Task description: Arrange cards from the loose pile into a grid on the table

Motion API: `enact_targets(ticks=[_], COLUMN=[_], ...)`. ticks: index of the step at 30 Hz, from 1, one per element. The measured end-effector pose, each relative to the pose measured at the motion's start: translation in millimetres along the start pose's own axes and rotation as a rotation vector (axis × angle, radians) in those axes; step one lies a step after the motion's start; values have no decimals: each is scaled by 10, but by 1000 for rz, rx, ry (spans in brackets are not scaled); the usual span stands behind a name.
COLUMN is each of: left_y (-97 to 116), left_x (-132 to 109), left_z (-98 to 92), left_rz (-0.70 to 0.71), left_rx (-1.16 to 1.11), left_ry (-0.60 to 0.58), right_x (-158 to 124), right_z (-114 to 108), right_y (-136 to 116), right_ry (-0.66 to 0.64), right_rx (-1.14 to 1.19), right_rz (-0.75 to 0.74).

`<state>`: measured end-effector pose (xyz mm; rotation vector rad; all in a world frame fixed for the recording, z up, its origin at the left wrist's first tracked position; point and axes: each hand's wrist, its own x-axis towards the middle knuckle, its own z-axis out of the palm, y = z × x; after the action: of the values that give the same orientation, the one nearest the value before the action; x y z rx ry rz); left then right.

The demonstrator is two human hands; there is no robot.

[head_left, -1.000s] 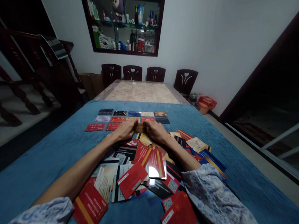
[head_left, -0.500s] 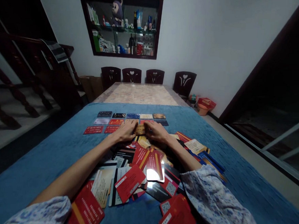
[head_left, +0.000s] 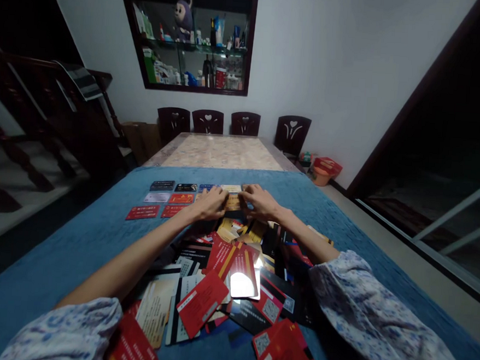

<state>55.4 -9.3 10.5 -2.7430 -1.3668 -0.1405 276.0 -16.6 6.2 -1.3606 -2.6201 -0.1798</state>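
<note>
Both my hands reach forward over a blue cloth [head_left: 75, 245] and meet on one tan card [head_left: 233, 202]. My left hand [head_left: 210, 204] pinches its left end and my right hand [head_left: 259, 201] pinches its right end. The card is held just above the neat rows of cards [head_left: 168, 198] laid out at the far side of the cloth. Between my forearms lies a loose heap of cards [head_left: 225, 277], mostly red, black and yellow, overlapping one another.
Beyond the cloth the marble tabletop [head_left: 221, 152] runs to several dark chairs [head_left: 208, 121] against the wall. A glass wall cabinet [head_left: 190, 39] holds bottles and a plush toy. A staircase [head_left: 29, 132] stands left; a red basket [head_left: 327, 167] sits on the floor.
Both hands have carried the tan card a little farther forward, from over the heap toward the laid-out rows. The view has shifted slightly left and down.
</note>
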Motion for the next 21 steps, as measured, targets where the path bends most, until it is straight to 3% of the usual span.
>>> enact_targets(ticks=[13, 21], left_y=[109, 110], left_x=[534, 858], left_z=[-115, -77], left_rz=[45, 43], left_rx=[26, 40], left_ry=[-20, -28], right_x=[141, 258], right_z=[-80, -57], right_y=[491, 772], right_ry=[-49, -69], right_rx=[-15, 32], right_rz=[30, 17])
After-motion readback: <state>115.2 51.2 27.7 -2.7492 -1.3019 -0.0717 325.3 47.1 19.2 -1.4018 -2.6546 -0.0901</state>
